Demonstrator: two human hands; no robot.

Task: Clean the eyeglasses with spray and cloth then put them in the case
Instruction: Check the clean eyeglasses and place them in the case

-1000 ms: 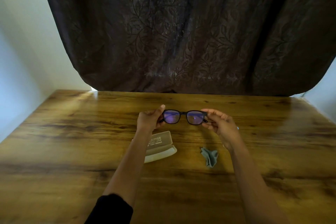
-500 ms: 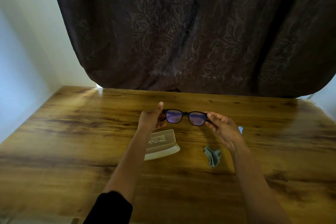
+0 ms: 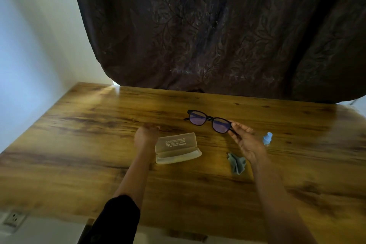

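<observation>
Black-framed eyeglasses (image 3: 209, 122) with purple-tinted lenses hang above the wooden table (image 3: 83, 140). My right hand (image 3: 244, 140) pinches their right end at the hinge. My left hand (image 3: 146, 134) holds nothing; it is blurred, left of the glasses and beside the open translucent case (image 3: 176, 147), fingers loosely curled. A crumpled grey-green cloth (image 3: 236, 162) lies below my right hand. The small blue spray bottle (image 3: 267, 138) stands just right of that hand, partly hidden by it.
A dark patterned curtain (image 3: 217, 31) hangs behind the table's far edge. A pale wall is at the left, with a wall socket (image 3: 13, 220) low at the bottom left. Bare wood lies left and right of the objects.
My left hand has let go of the glasses and moved left and down toward the case. The right hand alone now holds them, tilted. The camera has shifted, showing the spray bottle.
</observation>
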